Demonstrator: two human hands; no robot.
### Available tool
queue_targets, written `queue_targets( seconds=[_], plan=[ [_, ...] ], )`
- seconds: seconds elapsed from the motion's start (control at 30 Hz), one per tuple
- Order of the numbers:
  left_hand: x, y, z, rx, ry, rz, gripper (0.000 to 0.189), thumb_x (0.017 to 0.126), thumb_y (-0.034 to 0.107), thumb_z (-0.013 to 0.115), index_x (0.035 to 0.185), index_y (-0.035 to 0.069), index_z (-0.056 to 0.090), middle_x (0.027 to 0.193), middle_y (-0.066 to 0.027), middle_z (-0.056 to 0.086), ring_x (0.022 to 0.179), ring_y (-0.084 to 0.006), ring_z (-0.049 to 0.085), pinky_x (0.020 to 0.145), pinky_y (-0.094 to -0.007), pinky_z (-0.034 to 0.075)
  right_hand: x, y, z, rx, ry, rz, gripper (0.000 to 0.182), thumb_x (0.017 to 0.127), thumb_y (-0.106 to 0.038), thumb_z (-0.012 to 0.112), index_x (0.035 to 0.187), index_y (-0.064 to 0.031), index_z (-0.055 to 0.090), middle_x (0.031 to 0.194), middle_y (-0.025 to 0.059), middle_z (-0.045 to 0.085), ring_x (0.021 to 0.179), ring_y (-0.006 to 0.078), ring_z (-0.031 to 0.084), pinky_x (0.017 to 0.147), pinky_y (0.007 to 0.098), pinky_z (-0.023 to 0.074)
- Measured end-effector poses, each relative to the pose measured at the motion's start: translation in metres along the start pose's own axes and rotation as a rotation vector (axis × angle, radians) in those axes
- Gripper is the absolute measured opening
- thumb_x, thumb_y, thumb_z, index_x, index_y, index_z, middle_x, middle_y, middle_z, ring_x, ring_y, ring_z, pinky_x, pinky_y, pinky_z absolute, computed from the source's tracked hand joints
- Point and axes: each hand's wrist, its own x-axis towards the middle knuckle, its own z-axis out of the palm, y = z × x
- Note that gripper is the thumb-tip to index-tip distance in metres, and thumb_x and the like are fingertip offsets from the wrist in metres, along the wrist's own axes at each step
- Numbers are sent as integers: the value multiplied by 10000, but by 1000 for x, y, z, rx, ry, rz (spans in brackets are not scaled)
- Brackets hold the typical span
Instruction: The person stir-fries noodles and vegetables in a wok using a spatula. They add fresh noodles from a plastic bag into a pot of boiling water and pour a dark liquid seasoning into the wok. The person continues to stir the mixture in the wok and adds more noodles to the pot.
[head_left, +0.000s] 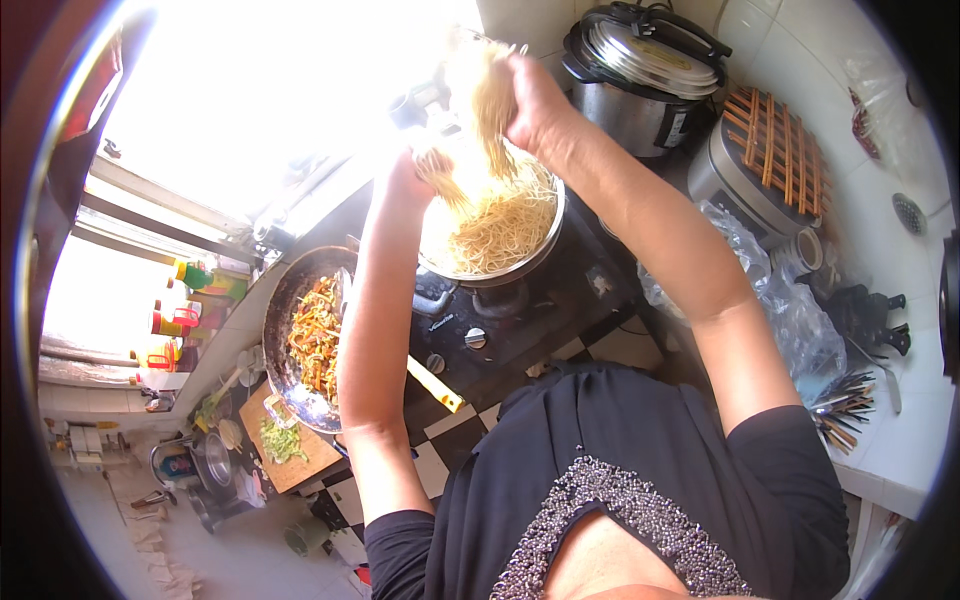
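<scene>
A round pan of pale noodles (499, 232) stands on the black gas stove (517, 307). Above its far right part, my right hand (529, 101) grips a raised bundle of noodles that hangs down towards the rest. Lower and to the left, my left hand (412, 176) is closed on another bunch of noodles at the pan's left side; glare washes out its fingers. Left of my left forearm sits a wok (277, 315) with cooked brown and orange strips of food (311, 337), partly hidden by that arm.
An electric pressure cooker (626, 112) stands at the back right, near a container topped by a wooden lattice rack (780, 150). Plastic bags (802, 330) and a bunch of chopsticks (844, 409) lie right. At left are a cutting board (289, 457) with chopped greens (281, 441) and bottles on the sill.
</scene>
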Motion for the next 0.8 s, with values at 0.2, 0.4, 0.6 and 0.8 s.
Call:
queue_targets(
  seconds=[0.2,0.4,0.6,0.8],
  plan=[
    [0,-13,-32,611,207,92,145,909,139,516,856,32,598,689,-61,568,556,-169,532,506,-315,438,47,34,-69,-1033,-182,138,241,906,-174,564,1067,-28,670,1005,99,698,860,228,636,759,382,524],
    [-4,-17,-58,1376,376,229,184,893,205,548,922,35,612,853,-167,661,838,-297,638,798,-381,486,76,18,-93,-2297,-835,-27,346,770,-271,636,1008,-24,684,965,204,681,911,358,628,832,414,497],
    [-46,-12,-32,1556,304,348,190,894,240,603,957,62,622,847,-151,664,810,-293,648,778,-388,498,44,8,-61,-1978,-248,-151,506,820,-430,650,1120,-24,681,1075,194,693,1024,328,651,888,399,509],
    [-60,-16,-30,1699,318,352,282,863,268,643,1013,31,617,922,-193,692,891,-344,682,812,-410,515,78,36,-69,-1933,-444,-82,403,799,-395,679,946,-21,703,926,177,710,893,343,677,778,428,516]
  ],
)
